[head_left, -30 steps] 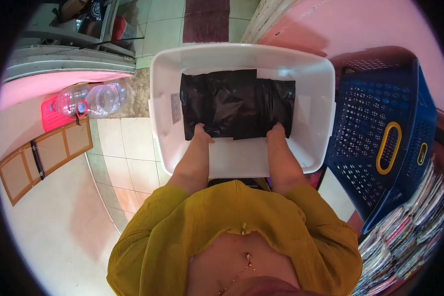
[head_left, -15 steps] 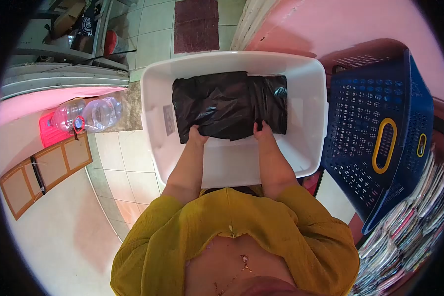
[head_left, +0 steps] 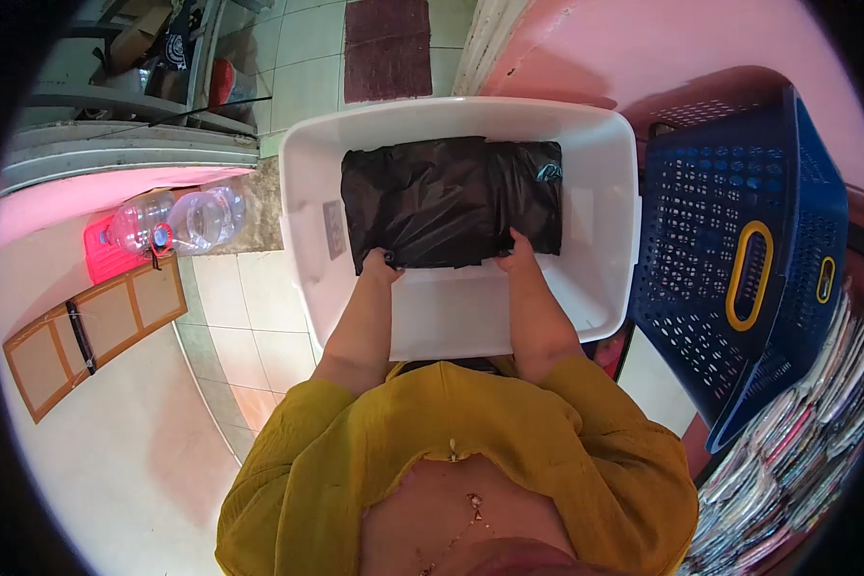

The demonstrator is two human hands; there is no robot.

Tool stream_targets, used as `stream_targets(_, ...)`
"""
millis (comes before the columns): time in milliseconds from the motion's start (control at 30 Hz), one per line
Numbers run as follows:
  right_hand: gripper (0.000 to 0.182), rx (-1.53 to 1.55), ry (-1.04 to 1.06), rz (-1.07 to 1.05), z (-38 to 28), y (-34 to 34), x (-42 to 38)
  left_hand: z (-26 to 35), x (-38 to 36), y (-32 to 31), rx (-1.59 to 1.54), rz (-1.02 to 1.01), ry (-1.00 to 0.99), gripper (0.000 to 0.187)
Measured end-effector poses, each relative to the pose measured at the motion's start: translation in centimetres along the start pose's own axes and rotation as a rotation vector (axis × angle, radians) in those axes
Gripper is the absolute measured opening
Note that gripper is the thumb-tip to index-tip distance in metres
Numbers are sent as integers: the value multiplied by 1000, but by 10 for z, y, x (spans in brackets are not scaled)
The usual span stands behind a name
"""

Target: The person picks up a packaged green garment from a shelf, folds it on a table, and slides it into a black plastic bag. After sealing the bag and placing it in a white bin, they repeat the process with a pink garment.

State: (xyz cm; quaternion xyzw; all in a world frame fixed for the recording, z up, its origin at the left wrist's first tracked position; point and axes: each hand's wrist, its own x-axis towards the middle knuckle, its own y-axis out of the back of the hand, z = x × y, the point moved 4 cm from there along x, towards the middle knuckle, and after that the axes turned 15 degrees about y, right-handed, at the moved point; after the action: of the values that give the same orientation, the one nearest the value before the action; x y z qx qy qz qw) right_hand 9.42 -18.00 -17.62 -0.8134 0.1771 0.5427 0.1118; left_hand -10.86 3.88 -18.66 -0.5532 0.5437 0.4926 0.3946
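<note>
Inside a white plastic tub (head_left: pixel 451 331) lies a wide black plastic-wrapped bundle (head_left: pixel 442 197), its surface creased and shiny. My left hand (head_left: pixel 382 265) grips the bundle's near edge close to its left corner, with the fingers partly hidden under the plastic. Farther right on the same edge, my right hand (head_left: pixel 516 252) holds the plastic, its thumb on top and the other fingers mostly tucked from sight.
A blue perforated basket (head_left: pixel 710 240) with yellow handles stands right of the tub, beside stacked wrapped packets (head_left: pixel 787 461). Clear plastic bottles (head_left: pixel 197 221) and a wooden frame (head_left: pixel 115 326) are at left. A dark red mat (head_left: pixel 388 48) lies beyond.
The near edge of the bundle has shifted slightly, with both hands still on it. My right hand's thumb has moved a little up over the plastic. The view has shifted slightly.
</note>
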Motion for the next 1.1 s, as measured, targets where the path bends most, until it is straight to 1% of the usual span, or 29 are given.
stream_targets(33,51,1,-31,45,-1,2,4,5,4,4,74,29,-21,42)
stream_targets(67,51,4,-33,44,-1,-1,9,10,8,7,76,30,-24,42)
stream_targets(100,50,-120,182,195,-6,6,34,20,12,10,189,115,-146,56)
stream_targets(133,49,-242,396,347,-16,8,30,25,0,9,303,201,-270,71)
stream_targets(167,49,-232,396,345,-15,10,24,21,-7,3,309,198,-277,71)
stream_targets(233,53,-1105,1448,366,-59,-27,-65,7,-72,-23,520,491,-484,80)
stream_targets(267,53,-1084,1454,378,-64,-34,-77,7,-81,-26,529,479,-501,80)
stream_targets(300,55,-1480,1527,-80,-57,-57,-83,7,-94,-38,1032,511,-791,80)
stream_targets(333,56,-1843,1517,-589,-41,-71,-94,-3,-112,-48,1543,524,-1074,80)
stream_targets(367,56,-1830,1521,-571,-39,-69,-107,-6,-125,-46,1839,556,-1087,77)
stream_targets(400,55,-1985,1150,-504,-33,-62,-115,4,-115,-37,1847,555,-1107,77)
stream_targets(433,53,-2088,770,-436,-28,-55,-118,20,-84,-26,2028,566,-1077,69)
stream_targets(467,53,-2067,783,-426,-29,-56,-111,31,-62,-19,2209,577,-1041,64)
stream_targets(500,52,-2132,689,-565,-24,-52,-88,38,-59,-17,2223,578,-1064,64)
stream_targets(533,51,-2186,589,-702,-24,-48,-88,39,-56,-16,2345,476,-1070,54)
stream_targets(567,51,-2156,597,-679,-28,-38,-89,40,-54,-16,2471,367,-1073,47)
stream_targets(600,49,-1917,834,-774,-40,-34,-115,48,-40,-13,2502,358,-1100,47)
stream_targets(633,48,-1666,1058,-844,-54,-27,-145,55,-20,-10,2552,315,-1079,53)
stream_targets(667,48,-1643,1069,-798,-66,-10,-169,57,-10,-7,2607,269,-1057,60)
stream_targets(733,43,-1134,1206,-797,-89,24,-220,49,-26,-7,2680,282,-901,63)
stream_targets(767,43,-1111,1226,-741,-94,45,-231,46,-31,-8,2699,265,-941,61)
stream_targets(800,41,-1025,1249,-644,-99,70,-240,43,-35,-7,2719,244,-977,59)
stream_targets(833,38,-935,1270,-547,-101,94,-249,44,-37,-9,2763,291,-941,55)
stream_targets(867,38,-909,1286,-490,-100,116,-256,44,-39,-11,2806,341,-909,52)
stream_targets(933,33,-817,1339,-367,-99,158,-272,44,-41,-14,2815,267,-819,45)
stream_targets(967,30,-796,1300,-294,-98,177,-279,55,-24,-14,2840,179,-827,42)
stream_targets(1000,30,-759,1318,-231,-97,197,-284,62,-9,-17,2864,92,-831,39)
stream_targets(1067,31,-720,1360,-125,-91,233,-290,52,-33,-26,2941,180,-1114,31)
stream_targets(1100,33,-694,1351,-91,-87,251,-288,44,-42,-32,2980,158,-1162,31)
